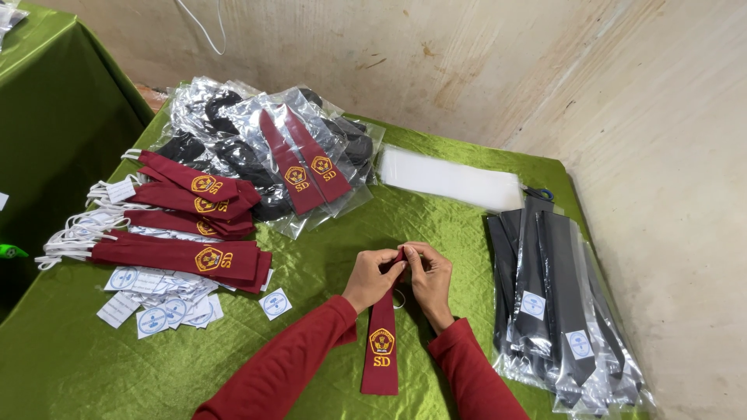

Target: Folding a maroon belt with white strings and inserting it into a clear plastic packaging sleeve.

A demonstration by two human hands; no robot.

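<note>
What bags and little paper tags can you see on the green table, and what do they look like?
Paper tags: near left, small white squares with blue circles.
Bagged maroon ties: far middle, clear shiny bags.
Empty clear bags: far right, flat whitish stack.
Bagged black ties: right edge, long clear sleeves with white-blue tags.

We see matt maroon cloth on the tie (380,342), glossy green satin over the tabletop (327,257), shiny clear plastic sleeves (311,124) on bagged ties, paper labels (159,311), rough stained wall (482,62).
</note>
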